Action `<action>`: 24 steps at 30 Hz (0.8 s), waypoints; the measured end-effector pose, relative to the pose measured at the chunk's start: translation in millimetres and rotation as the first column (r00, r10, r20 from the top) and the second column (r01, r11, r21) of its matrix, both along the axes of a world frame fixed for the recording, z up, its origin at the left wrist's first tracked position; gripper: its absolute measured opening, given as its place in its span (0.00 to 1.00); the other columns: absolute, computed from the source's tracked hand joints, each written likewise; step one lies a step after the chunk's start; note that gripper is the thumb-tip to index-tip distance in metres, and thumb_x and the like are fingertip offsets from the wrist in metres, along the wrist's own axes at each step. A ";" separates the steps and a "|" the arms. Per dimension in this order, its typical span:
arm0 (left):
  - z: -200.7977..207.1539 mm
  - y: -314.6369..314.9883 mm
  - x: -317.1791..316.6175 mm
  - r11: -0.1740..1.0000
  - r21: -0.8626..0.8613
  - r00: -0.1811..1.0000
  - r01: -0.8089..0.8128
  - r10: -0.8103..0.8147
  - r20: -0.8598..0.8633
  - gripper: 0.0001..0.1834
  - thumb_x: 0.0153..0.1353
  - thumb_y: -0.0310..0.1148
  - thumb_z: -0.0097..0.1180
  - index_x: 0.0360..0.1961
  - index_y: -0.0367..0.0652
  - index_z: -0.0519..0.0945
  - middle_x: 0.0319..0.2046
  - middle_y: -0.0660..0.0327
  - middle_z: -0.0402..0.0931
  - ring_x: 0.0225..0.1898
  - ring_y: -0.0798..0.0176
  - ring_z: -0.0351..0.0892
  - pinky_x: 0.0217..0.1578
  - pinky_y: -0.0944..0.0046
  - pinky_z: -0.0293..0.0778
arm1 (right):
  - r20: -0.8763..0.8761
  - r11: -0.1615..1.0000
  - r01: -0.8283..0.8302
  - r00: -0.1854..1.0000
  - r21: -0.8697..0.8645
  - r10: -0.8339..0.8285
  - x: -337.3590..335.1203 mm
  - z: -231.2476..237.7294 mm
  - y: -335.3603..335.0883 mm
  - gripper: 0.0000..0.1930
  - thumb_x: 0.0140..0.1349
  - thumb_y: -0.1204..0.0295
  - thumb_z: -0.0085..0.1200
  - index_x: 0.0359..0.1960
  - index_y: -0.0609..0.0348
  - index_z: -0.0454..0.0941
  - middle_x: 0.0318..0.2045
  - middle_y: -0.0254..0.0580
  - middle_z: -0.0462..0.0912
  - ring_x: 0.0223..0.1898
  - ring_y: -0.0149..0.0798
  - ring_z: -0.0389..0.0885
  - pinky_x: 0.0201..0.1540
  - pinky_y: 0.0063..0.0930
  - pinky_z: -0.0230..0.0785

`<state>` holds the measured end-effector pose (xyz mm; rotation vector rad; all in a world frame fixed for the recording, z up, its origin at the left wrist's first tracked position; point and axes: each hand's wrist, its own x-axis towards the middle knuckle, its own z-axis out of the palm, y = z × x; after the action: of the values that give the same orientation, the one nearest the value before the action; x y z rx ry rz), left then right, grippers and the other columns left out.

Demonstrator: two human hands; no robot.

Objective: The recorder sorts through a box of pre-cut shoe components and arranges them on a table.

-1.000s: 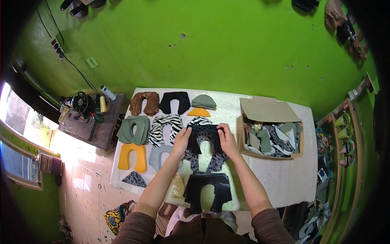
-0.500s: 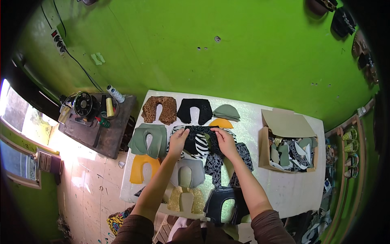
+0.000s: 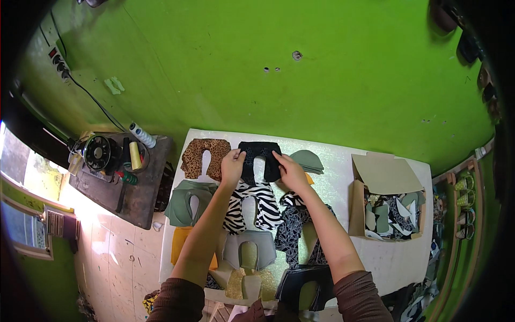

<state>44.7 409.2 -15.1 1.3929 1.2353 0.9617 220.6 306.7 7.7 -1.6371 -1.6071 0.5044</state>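
Observation:
A black, faintly patterned U-shaped cut piece (image 3: 259, 148) is stretched between my two hands at the back of the table, over where the black stack lies. My left hand (image 3: 233, 167) pinches its left edge. The right edge is pinched by my right hand (image 3: 291, 170). Just below lies a zebra-striped U-shaped stack (image 3: 268, 206). Leopard-print pieces (image 3: 194, 155) sit left of my left hand, with olive green pieces (image 3: 179, 201) nearer me. Beyond my right hand are green half-round pieces (image 3: 307, 161), and an orange edge (image 3: 309, 178) shows beside my fingers.
Grey (image 3: 263, 244), gold (image 3: 236, 282), yellow (image 3: 182, 241), black (image 3: 289, 279) and black-and-white patterned pieces (image 3: 289, 236) cover the table's near half. An open cardboard box (image 3: 359, 209) of scraps stands right. A sewing machine (image 3: 97, 153) is on a side table left.
My hands have carried the black piece away from me, off the zebra-striped stack and onto the black stack's place. The zebra-striped stack now shows more fully. The view has shifted slightly.

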 end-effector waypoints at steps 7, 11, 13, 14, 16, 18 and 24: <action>-13.1 23.0 11.0 0.993 -0.111 0.999 0.026 -0.030 -0.036 0.16 0.60 0.30 0.52 0.46 0.30 0.73 0.38 0.52 0.77 0.40 0.64 0.75 0.43 0.69 0.68 | 0.150 0.993 0.068 0.987 -0.095 -0.053 7.0 -4.3 19.1 0.24 0.56 0.77 0.45 0.56 0.44 0.67 0.56 0.44 0.66 0.49 0.49 0.72 0.49 0.35 0.68; -17.0 10.6 3.1 0.998 0.051 0.999 0.021 -0.022 0.030 0.20 0.58 0.19 0.44 0.54 0.32 0.66 0.50 0.50 0.70 0.53 0.59 0.69 0.54 0.67 0.62 | 0.473 0.989 0.083 0.871 0.122 -0.132 -2.7 1.0 14.6 0.24 0.49 0.78 0.50 0.51 0.51 0.72 0.57 0.48 0.65 0.56 0.51 0.64 0.54 0.41 0.63; -4.2 -1.4 3.9 0.885 0.454 0.946 0.101 0.056 -0.319 0.23 0.55 0.19 0.44 0.54 0.31 0.65 0.53 0.44 0.66 0.57 0.48 0.64 0.58 0.61 0.59 | 0.470 0.987 0.071 0.873 0.144 -0.131 -5.8 -2.4 9.5 0.24 0.46 0.78 0.52 0.49 0.55 0.73 0.56 0.51 0.65 0.58 0.51 0.60 0.57 0.43 0.59; -6.9 -2.9 1.8 0.820 0.543 0.951 0.180 -0.005 -0.308 0.24 0.54 0.22 0.45 0.55 0.33 0.65 0.55 0.44 0.63 0.59 0.44 0.60 0.59 0.55 0.56 | 0.483 0.988 0.043 0.868 0.150 -0.111 -9.0 -3.8 8.0 0.23 0.47 0.78 0.51 0.49 0.55 0.73 0.56 0.50 0.65 0.58 0.51 0.60 0.58 0.43 0.58; -5.8 -7.8 3.5 0.777 0.519 0.871 0.357 -0.076 -0.486 0.24 0.55 0.24 0.46 0.56 0.33 0.65 0.57 0.45 0.62 0.60 0.44 0.59 0.59 0.54 0.56 | 0.539 0.991 0.005 0.839 0.135 -0.078 -12.7 -8.7 7.9 0.21 0.53 0.73 0.50 0.51 0.57 0.71 0.58 0.46 0.65 0.60 0.47 0.60 0.61 0.44 0.52; -6.1 -13.7 8.0 0.692 0.423 0.669 0.585 -0.117 -0.734 0.24 0.58 0.32 0.44 0.57 0.35 0.65 0.59 0.47 0.60 0.61 0.43 0.57 0.59 0.48 0.54 | 0.560 0.993 0.002 0.826 0.119 -0.069 -14.6 -16.2 6.9 0.21 0.56 0.69 0.49 0.53 0.57 0.70 0.59 0.45 0.64 0.61 0.44 0.59 0.62 0.45 0.51; -28.7 -6.5 -3.9 0.678 0.419 0.531 0.604 0.050 -0.846 0.24 0.60 0.37 0.42 0.58 0.40 0.66 0.61 0.54 0.60 0.62 0.53 0.57 0.61 0.52 0.52 | 0.653 0.998 0.044 0.755 0.044 -0.062 -19.7 -36.2 7.5 0.25 0.61 0.57 0.44 0.56 0.60 0.66 0.59 0.41 0.66 0.61 0.37 0.62 0.65 0.46 0.42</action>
<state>40.8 402.6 -43.8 2.8022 1.2003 0.4758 200.8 314.2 -28.5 -1.9594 -2.0344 -0.1661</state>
